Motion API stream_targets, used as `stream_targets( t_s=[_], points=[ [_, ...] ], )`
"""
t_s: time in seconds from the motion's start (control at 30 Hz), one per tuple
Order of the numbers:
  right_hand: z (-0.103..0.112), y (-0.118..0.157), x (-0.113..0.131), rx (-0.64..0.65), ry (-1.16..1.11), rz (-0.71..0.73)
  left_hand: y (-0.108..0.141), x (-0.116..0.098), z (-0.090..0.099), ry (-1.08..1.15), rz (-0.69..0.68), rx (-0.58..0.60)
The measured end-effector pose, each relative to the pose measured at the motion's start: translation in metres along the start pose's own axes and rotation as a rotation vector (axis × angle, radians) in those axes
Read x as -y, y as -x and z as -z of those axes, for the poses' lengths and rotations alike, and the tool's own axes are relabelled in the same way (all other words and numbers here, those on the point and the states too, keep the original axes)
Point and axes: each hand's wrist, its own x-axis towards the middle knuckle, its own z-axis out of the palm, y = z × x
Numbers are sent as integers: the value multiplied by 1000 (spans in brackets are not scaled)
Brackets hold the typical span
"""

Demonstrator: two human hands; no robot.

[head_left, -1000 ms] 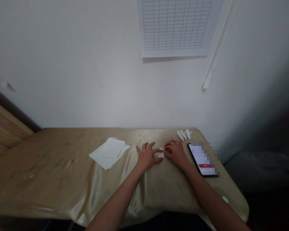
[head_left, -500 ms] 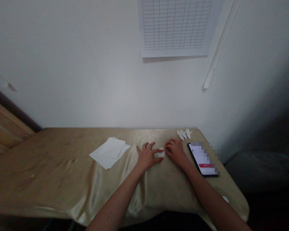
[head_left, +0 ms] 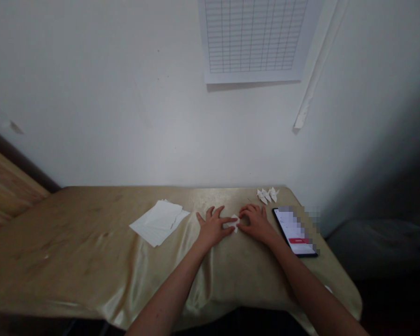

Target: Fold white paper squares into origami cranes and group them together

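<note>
A small folded piece of white paper (head_left: 234,224) lies on the gold cloth between my two hands. My left hand (head_left: 213,227) rests on the cloth with its fingers spread, the index finger and thumb pressing the paper's left part from above. On the other side, my right hand (head_left: 255,222) has its thumb and index finger on the paper's right edge, the other fingers curled beside them. The fingertips cover parts of the paper.
A stack of white sheets (head_left: 159,221) lies to the left. Several small folded paper pieces (head_left: 268,195) sit near the back right. A phone (head_left: 296,233) with a lit screen is right of my right hand. The wall (head_left: 143,140) rises behind the table.
My right thumb and index finger have moved apart and down along the paper's right edge. More of the paper's folds show between my hands. My left hand has hardly moved.
</note>
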Motion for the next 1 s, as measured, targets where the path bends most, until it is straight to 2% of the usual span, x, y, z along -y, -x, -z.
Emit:
stream_targets(
  t_s=[0.37,0.63,0.8,1.0],
  points=[
    [4,8,4,48,-4,3,0,0,-2,-27,-2,-15],
    [-1,5,-1,1,-41,4,0,1,-3,0,-10,-33],
    [-5,1,-1,-43,20,-1,0,1,-4,15,-5,-44],
    [-3,5,0,-28,-26,2,0,1,-4,27,-5,-44]
  ],
)
